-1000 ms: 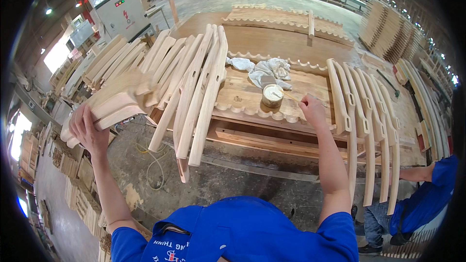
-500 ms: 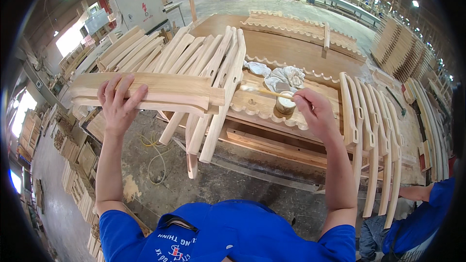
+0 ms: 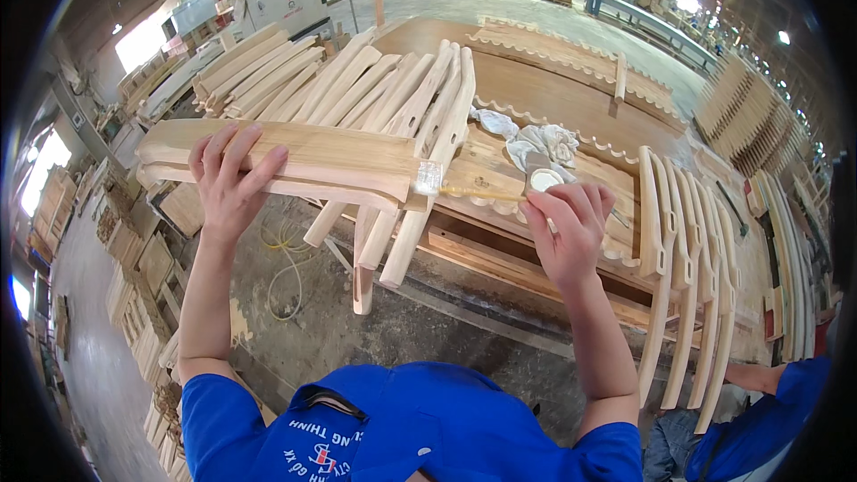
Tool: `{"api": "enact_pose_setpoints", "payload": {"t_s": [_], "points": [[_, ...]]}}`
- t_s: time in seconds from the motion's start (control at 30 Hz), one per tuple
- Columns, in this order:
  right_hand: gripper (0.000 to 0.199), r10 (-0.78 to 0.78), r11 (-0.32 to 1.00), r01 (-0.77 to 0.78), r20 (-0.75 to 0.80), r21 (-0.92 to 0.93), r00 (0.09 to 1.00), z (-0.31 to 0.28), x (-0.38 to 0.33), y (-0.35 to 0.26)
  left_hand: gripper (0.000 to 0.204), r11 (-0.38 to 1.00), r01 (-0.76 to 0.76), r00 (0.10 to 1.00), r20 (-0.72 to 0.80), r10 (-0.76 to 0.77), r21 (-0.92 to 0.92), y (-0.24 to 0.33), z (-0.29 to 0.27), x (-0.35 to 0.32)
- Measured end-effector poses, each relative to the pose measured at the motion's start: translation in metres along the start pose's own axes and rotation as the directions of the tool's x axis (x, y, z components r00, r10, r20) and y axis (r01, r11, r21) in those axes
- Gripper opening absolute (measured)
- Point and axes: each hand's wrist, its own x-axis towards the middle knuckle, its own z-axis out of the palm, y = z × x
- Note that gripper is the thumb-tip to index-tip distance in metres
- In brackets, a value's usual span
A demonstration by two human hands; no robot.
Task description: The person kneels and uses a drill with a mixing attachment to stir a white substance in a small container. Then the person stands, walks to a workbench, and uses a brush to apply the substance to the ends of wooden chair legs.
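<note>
My left hand (image 3: 234, 180) is closed around wide, pale wooden boards (image 3: 330, 153), apparently a pair lying one against the other. Their tenon end (image 3: 427, 177) points right and carries wet white glue. Pinched in my right hand (image 3: 569, 223) is a thin yellowish glue stick (image 3: 482, 193), its whitened tip against that tenon. Just beyond my right hand stands a tin of white glue (image 3: 545, 180). Beneath and behind the boards lie several curved wooden legs (image 3: 420, 107), some with mortise slots.
Crumpled white rags (image 3: 544, 145) lie on the bench behind the tin. Scalloped wooden strips (image 3: 616, 153) edge the work area. Several curved slotted legs (image 3: 674, 214) overhang the bench on the right. A co-worker's blue sleeve (image 3: 799, 384) shows at lower right. A hose (image 3: 287, 281) lies on the floor.
My right hand has brought the glue stick left and down from the tin to the board's tenon, which now bears white glue. My left hand keeps its hold on the boards.
</note>
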Motion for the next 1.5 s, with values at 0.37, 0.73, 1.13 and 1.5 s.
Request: {"api": "enact_pose_setpoints", "payload": {"t_s": [0.37, 0.73, 1.13, 1.5], "points": [[0.014, 0.006, 0.999, -0.004, 0.039, -0.04, 0.999, 0.002, 0.001, -0.009, 0.052, 0.999, 0.003, 0.999, 0.039, -0.004, 0.036, -0.006, -0.01, -0.01], [0.01, 0.07, 0.995, -0.06, 0.116, -0.085, 0.991, 0.019, 0.004, -0.021, 0.053, 0.998, 0.063, 0.998, 0.028, -0.064, 0.024, -0.005, -0.008, -0.016], [0.014, 0.015, 0.996, -0.012, 0.033, -0.087, 0.999, 0.024, -0.006, -0.024, 0.052, 0.997, 0.07, 0.996, 0.056, -0.071, 0.012, -0.003, -0.011, -0.014], [0.014, -0.002, 0.997, 0.003, 0.021, -0.072, 1.0, 0.02, -0.013, -0.021, 0.057, 0.994, 0.099, 0.986, 0.136, -0.093, -0.041, 0.002, -0.012, -0.017]]}}
